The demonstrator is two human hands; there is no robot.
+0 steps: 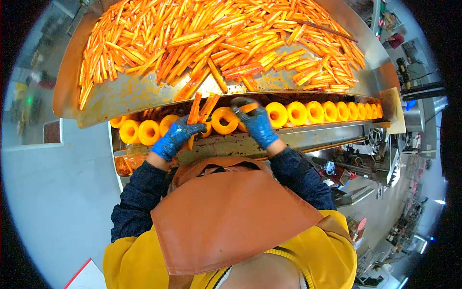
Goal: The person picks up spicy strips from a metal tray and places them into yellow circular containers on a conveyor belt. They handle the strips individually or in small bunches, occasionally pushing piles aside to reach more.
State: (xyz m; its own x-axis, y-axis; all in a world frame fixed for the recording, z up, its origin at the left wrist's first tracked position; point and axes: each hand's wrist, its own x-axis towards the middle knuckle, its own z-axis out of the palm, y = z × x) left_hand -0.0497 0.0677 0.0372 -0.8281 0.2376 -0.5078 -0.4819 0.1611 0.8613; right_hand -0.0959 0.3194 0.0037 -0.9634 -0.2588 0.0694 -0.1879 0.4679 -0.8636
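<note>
My left hand [179, 137], in a blue glove with darkly stained fingers, is closed around a few glossy orange-red sticks [194, 108] that point up and away from me. It is just in front of the row of yellow ring-shaped cups [224, 120]. Over the same row, to the right, my gloved right hand [257, 124] has its fingers bent around an orange stick [248, 107]. Those fingers are slightly blurred. Some cups between and behind my hands are partly hidden.
Beyond the cups, a wide metal tray [139, 91] carries a large heap of orange-red sticks [202, 33]. A metal ledge [211, 147] runs along the near side of the cups. Machinery [365, 161] stands at the right. My brown apron [231, 216] is close to the ledge.
</note>
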